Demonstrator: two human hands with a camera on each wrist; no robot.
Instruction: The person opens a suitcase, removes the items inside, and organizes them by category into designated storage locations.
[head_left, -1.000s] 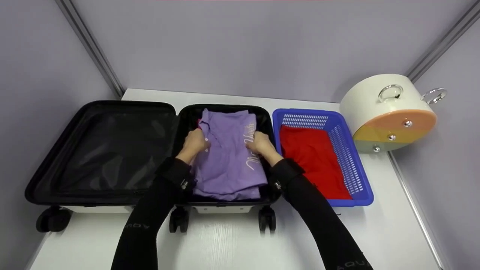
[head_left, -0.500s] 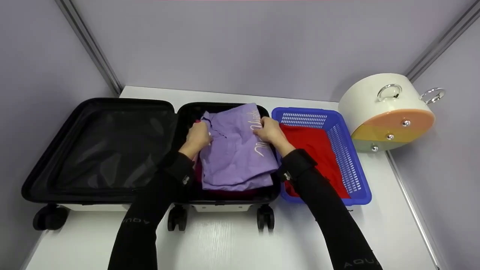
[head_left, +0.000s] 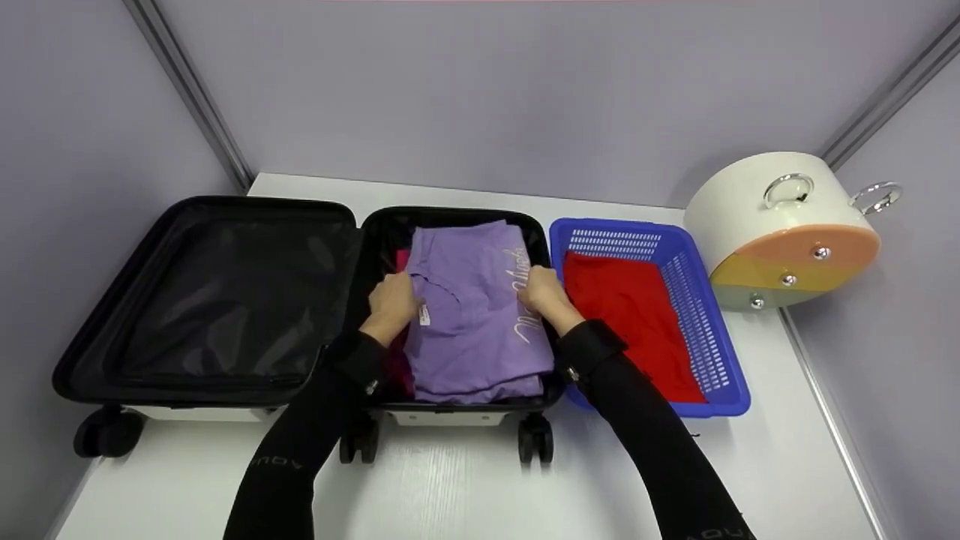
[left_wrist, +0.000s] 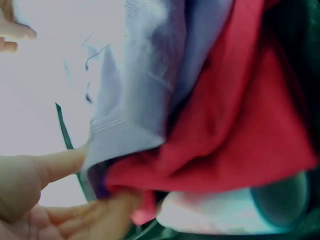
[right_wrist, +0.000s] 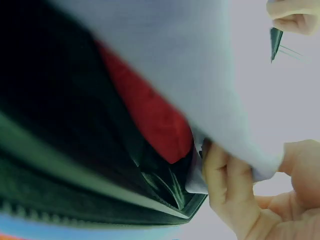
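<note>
Purple shirt (head_left: 476, 319) — now straighter

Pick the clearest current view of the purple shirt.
Head: it shows the purple shirt nearly whole, lettering included. Left wrist catches one edge area, partly washed out; right wrist, a close, overexposed portion.

The head view is evenly bright and fairly crisp, soft shadows falling on wall (head_left: 480, 97) and table (head_left: 450, 495). The 2 wrist views are hazy: glare bleaches the shirt (right_wrist: 170, 55), the left hand (left_wrist: 50, 217) blurs, the case (right_wrist: 55, 100) looks near black.
</note>
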